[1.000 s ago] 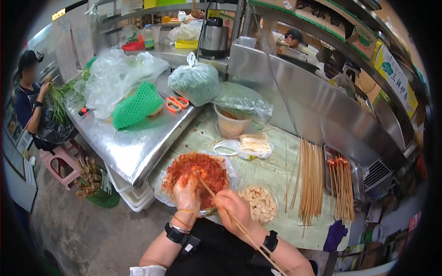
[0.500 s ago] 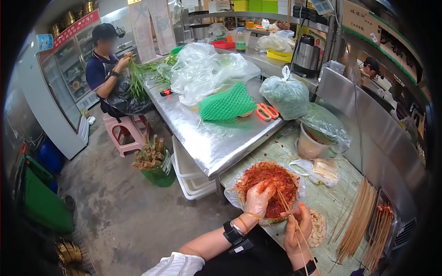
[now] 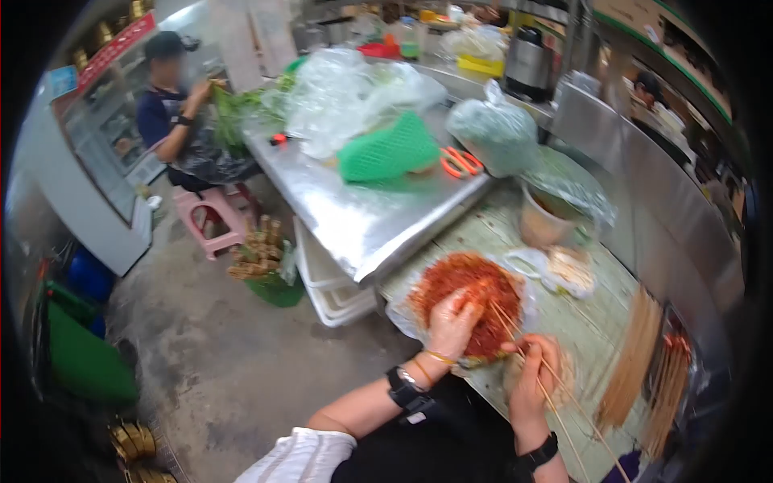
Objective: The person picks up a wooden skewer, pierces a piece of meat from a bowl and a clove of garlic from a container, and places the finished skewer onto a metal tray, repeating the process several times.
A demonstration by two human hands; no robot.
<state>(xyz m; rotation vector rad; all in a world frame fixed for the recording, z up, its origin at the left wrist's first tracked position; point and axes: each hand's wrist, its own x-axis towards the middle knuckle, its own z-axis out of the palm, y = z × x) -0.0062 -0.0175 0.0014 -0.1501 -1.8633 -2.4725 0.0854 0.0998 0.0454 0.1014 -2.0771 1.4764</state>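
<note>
My left hand (image 3: 452,324), in a clear plastic glove, dips into a bowl of red chili-coated mix (image 3: 441,278). Its fingers are closed at the skewer tips, and whatever they pinch is hidden by red sauce and blur. Clear plastic lines the bowl's edge (image 3: 398,315). Bare and closed, my right hand (image 3: 531,386) grips thin wooden skewers (image 3: 554,414), their points reaching the mix by my left fingers. Pale pieces (image 3: 568,372) in a round container lie partly hidden behind my right hand.
Bare skewers (image 3: 630,358) lie at right beside skewers with red tips (image 3: 670,378). Beyond the bowl stand a plastic-covered tub (image 3: 547,217) and a steel table (image 3: 322,217) with orange scissors (image 3: 460,163) and green netting (image 3: 390,149). A co-worker (image 3: 173,113) sits at left holding greens.
The view has shifted and blurred. My right hand is slightly lower and further right, and the skewers' rear ends are spread wider. My left hand stays in the mix.
</note>
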